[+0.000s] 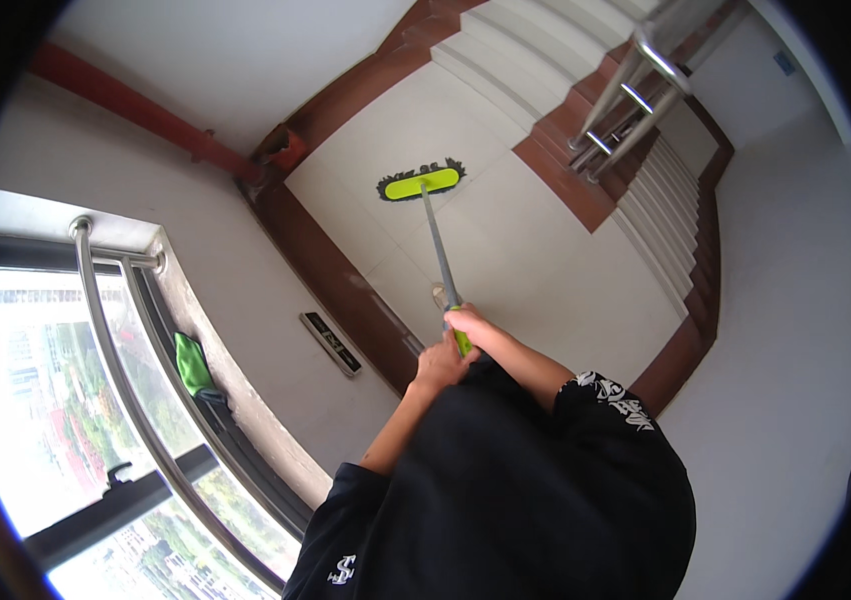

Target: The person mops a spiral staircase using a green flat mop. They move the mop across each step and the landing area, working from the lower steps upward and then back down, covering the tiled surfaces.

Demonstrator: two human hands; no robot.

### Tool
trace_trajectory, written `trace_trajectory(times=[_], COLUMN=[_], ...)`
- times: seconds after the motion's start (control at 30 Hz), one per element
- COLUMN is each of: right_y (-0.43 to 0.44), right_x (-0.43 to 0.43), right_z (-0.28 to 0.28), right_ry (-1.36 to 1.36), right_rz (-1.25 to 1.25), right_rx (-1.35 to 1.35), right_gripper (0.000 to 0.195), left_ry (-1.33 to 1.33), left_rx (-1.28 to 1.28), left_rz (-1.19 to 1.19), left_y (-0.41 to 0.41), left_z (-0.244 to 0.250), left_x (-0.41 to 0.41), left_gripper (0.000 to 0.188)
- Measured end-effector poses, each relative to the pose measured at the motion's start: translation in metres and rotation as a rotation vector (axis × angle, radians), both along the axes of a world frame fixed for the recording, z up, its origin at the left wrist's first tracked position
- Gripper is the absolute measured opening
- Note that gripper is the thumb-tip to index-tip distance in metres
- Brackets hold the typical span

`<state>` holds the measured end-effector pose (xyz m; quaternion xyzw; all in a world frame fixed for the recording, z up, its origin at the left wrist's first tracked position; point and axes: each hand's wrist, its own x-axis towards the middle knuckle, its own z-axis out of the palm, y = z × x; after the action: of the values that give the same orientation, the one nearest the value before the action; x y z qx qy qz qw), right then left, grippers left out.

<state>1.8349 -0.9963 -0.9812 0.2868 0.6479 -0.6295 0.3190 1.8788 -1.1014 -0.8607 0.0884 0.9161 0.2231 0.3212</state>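
Observation:
My left hand (pixel 441 360) and my right hand (pixel 466 318) are both wrapped around the green grip (pixel 463 342) of a flat mop, close to my body. The right hand sits slightly farther along than the left. From there the grey pole (pixel 439 244) runs out to the lime-green mop head (pixel 422 184), which rests on the pale tiled landing floor (pixel 515 247). Dark grey fringe shows all around the head. One shoe tip (pixel 439 294) is visible beside the pole; the rest of my feet are hidden.
Steps lead off the landing at the upper stairs (pixel 515 67) and the right-hand stairs (pixel 662 202), with a steel handrail (pixel 635 97) between. A red pipe (pixel 147 112) follows the left wall. A green cloth (pixel 192 366) lies on the windowsill behind steel bars (pixel 114 352). An exit-type sign (pixel 331 343) is on the wall.

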Motion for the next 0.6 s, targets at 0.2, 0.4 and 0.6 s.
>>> trace_trajectory(times=[0.2,0.4,0.6], right_y=[0.011,0.066,0.106], right_x=[0.082,0.203,0.291], right_z=[0.025,0.072,0.205], right_ry=[0.045,0.136,0.265], right_rz=[-0.137,0.186,0.476], right_rx=[-0.211,0.198,0.616], right_gripper=[0.016,0.015,0.026], left_ry=[0.186,0.341,0.413], left_rx=[0.135,0.352,0.522], left_rz=[0.118,-0.017,-0.433], left_y=[-0.015,0.011,0.067], left_z=[0.004,0.039,0.033], left_x=[0.107,0.174,0.199], left_gripper=[0.061,0.089,0.062])
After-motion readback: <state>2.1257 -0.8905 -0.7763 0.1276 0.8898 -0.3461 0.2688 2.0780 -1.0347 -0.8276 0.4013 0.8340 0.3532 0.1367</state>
